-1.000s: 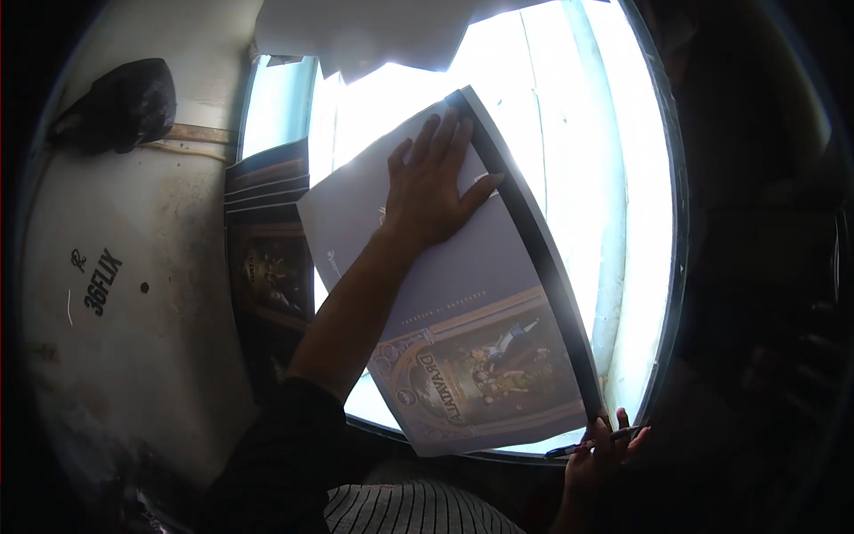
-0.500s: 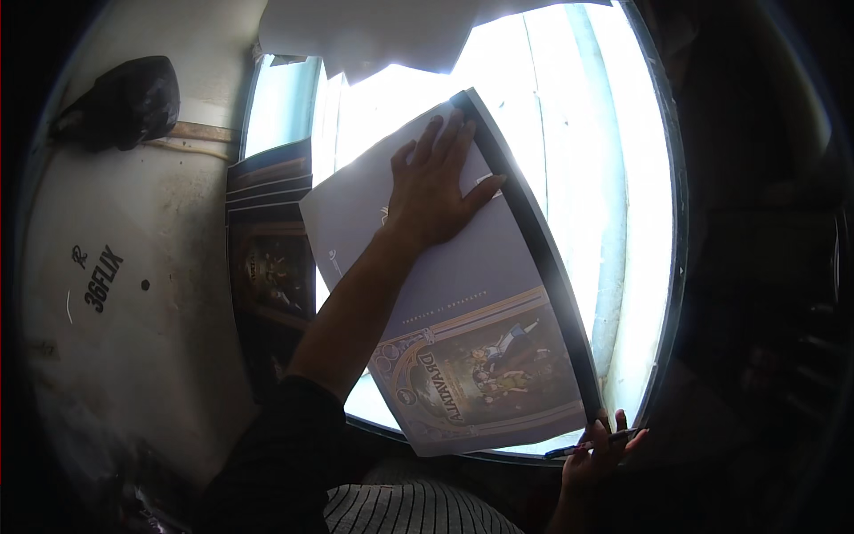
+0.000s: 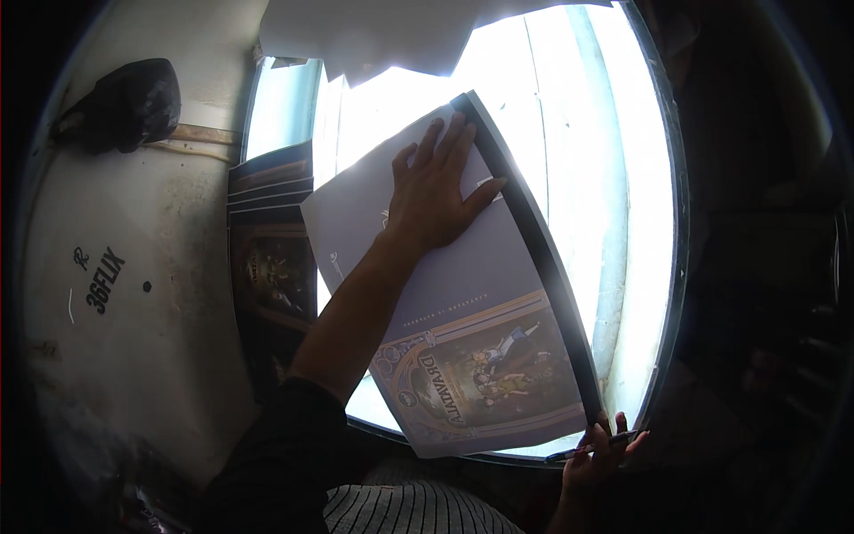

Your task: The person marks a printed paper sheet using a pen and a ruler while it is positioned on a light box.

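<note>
A large printed sheet [image 3: 471, 258], with its picture and lettering reading mirrored, lies tilted on a brightly lit glass surface [image 3: 578, 205]. Down its right side runs a dark strip [image 3: 540, 238]. My left hand [image 3: 434, 198] presses flat on the sheet's upper part, fingers stretched up and thumb out toward the strip. Close to the sheet's lower right corner is my right hand [image 3: 590, 467], its fingers around a slim pen [image 3: 566, 455]. Some of those fingers are raised, and shadow hides part of the hand.
Left of the sheet, several dark printed sheets [image 3: 271, 267] overlap at the glass edge. A pale board [image 3: 169, 356] with lettering fills the left side, and a black plastic bag [image 3: 133, 107] sits at its far end. White paper [image 3: 374, 31] covers the glass at the top.
</note>
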Demonstrator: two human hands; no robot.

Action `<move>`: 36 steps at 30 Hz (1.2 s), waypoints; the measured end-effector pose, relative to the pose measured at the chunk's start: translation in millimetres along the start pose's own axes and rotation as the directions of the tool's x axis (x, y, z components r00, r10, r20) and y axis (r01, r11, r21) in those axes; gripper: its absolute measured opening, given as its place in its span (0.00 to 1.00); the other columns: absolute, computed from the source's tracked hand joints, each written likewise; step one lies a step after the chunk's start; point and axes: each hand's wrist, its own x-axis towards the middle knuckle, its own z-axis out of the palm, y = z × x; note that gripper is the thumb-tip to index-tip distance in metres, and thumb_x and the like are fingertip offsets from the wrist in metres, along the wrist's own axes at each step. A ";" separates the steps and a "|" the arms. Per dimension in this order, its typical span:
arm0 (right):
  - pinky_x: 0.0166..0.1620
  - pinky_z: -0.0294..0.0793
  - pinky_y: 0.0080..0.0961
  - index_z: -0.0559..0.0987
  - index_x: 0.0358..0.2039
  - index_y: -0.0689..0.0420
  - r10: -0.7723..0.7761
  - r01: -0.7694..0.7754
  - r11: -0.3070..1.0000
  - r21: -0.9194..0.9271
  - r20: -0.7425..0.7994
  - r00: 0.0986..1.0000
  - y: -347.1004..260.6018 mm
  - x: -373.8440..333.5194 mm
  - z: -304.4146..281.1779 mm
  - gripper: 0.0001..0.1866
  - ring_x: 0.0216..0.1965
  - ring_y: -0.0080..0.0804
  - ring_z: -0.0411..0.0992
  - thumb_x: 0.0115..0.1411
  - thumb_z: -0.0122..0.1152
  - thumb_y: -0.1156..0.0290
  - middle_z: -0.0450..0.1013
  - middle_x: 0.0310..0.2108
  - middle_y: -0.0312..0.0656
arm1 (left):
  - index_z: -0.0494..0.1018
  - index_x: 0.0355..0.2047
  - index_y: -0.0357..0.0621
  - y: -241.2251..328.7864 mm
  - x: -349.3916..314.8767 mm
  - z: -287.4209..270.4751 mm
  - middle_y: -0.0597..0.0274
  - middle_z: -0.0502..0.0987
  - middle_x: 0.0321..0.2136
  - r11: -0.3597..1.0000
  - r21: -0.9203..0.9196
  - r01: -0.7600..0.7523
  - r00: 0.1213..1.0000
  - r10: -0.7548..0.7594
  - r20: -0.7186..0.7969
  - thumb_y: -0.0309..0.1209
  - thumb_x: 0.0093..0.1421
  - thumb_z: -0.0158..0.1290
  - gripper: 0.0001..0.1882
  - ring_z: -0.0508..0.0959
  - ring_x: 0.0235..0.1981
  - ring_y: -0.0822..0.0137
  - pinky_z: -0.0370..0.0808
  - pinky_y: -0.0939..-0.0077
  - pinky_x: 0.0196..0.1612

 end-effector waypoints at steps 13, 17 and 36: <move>0.64 0.42 0.74 0.69 0.44 0.50 -0.029 0.029 1.000 -0.010 0.007 1.000 6.1 -1.6 0.3 0.11 0.59 0.50 0.68 0.71 0.43 0.57 0.75 0.48 0.44 | 0.54 0.67 0.43 0.9 -0.3 -4.3 0.51 0.52 0.69 1.000 -0.023 0.011 1.000 -0.010 0.010 0.64 0.63 0.39 0.44 0.47 0.72 0.53 0.44 0.47 0.67; 0.64 0.42 0.75 0.69 0.45 0.50 -0.028 0.028 1.000 0.011 0.019 0.999 7.9 -1.2 -1.1 0.14 0.59 0.50 0.68 0.71 0.42 0.55 0.75 0.47 0.44 | 0.54 0.67 0.43 0.9 -0.3 -3.3 0.51 0.51 0.70 0.999 -0.040 0.004 1.000 -0.004 0.003 0.63 0.63 0.41 0.43 0.47 0.71 0.53 0.45 0.48 0.67; 0.65 0.41 0.72 0.71 0.42 0.49 0.100 -0.104 0.992 0.065 0.070 0.993 0.8 4.9 2.9 0.11 0.59 0.41 0.66 0.59 0.59 0.69 0.72 0.50 0.36 | 0.54 0.67 0.44 -6.3 0.0 -0.4 0.48 0.57 0.66 0.989 -0.114 -0.098 0.990 0.085 -0.112 0.60 0.52 0.59 0.51 0.55 0.68 0.46 0.52 0.48 0.67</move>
